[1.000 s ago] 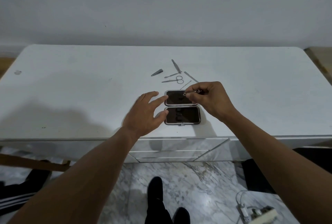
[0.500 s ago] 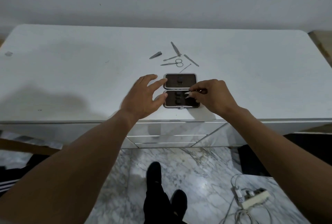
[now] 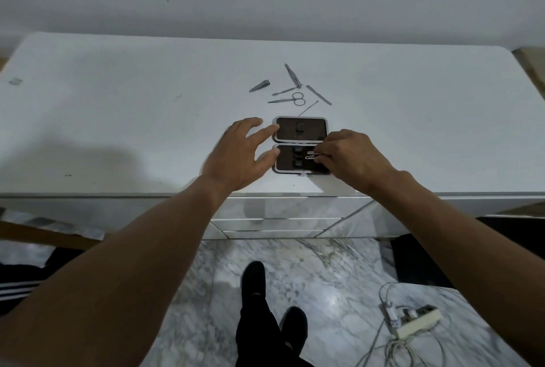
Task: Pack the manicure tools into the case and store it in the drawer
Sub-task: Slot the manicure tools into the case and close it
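So the right hand [image 3: 351,157] has brought the small silver metal tool [image 3: 311,156] down from over the far half of the open dark-lined rectangular case with a silver rim [image 3: 287,131] to the near half. Its fingers [image 3: 324,158] are pinched narrow on the tool, tip pointing at the little black elastic loops [image 3: 297,164] in there. The case sits on the white table [image 3: 118,119], right by the middle of the front edge.

The left hand [image 3: 236,154] hasn't budged. It's spread wide and holding nothing, with index tip and thumb touching the case's left rim to steady it.

My read: this tool is about to get slid under a loop but isn't seated yet, though the right hand hides part of it, so I can't be sure. I don't see any other tool in the case.

Still loose behind the case, toward the back edge:
- a silver nail clipper [image 3: 260,86]
- small silver scissors [image 3: 290,99]
- a flat metal file [image 3: 318,95]
- a thin wire-like probe [image 3: 308,108]
- a couple more pieces

So it's early days. The white drawer fronts [image 3: 277,223] under the front edge look closed.
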### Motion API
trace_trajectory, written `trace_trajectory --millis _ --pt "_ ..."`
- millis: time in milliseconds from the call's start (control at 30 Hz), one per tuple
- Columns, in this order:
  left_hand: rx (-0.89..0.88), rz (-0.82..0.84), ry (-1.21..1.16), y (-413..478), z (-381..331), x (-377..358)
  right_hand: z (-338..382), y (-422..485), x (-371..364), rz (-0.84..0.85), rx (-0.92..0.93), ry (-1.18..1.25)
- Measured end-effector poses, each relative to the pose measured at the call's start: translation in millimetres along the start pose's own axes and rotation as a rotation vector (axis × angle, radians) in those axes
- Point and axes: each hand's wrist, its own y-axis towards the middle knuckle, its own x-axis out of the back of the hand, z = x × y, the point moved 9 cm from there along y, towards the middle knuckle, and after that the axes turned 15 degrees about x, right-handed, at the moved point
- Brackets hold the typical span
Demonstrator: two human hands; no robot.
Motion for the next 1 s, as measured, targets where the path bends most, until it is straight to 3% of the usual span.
trace_trajectory --millis 300,533,800,1000 --pt "0.000 0.002 0.011 0 0 -1 6 3 -1 0.054 0.034 -0.039" --pt "0.000 0.004 0.011 0 0 -1 7 9 -2 -0.017 0.007 -0.081" --pt "0.001 0.006 0.008 -1 0 -1 15 12 -13 0.098 0.110 -0.230" --pt "0.002 -0.001 0.002 -1 0 0 18 14 -14 0.112 0.068 -0.241"
